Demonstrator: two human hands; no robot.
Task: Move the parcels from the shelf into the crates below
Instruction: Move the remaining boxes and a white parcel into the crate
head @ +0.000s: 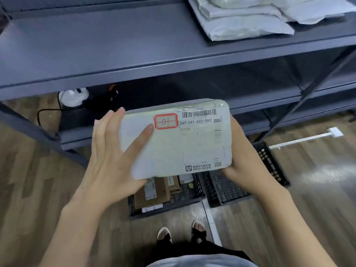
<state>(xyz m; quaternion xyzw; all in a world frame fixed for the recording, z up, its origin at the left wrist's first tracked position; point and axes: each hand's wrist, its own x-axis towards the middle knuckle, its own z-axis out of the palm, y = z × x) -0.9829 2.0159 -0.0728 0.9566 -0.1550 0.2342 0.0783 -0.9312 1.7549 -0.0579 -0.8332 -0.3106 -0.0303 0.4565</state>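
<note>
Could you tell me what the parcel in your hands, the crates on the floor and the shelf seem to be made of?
The parcel looks like a pale plastic mailer: smooth, slightly glossy, rounded corners, taped label. The crates appear to be black moulded plastic, with perforated lattice walls. The shelf seems to be painted metal, matte blue-grey with thin folded edges and slim diagonal braces.

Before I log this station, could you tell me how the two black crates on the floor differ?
The left crate holds brown cardboard parcels, while the right crate shows only bare mesh where visible. The held white parcel covers more of the left crate than of the right crate. Both are black, perforated and side by side below the shelf.
</note>
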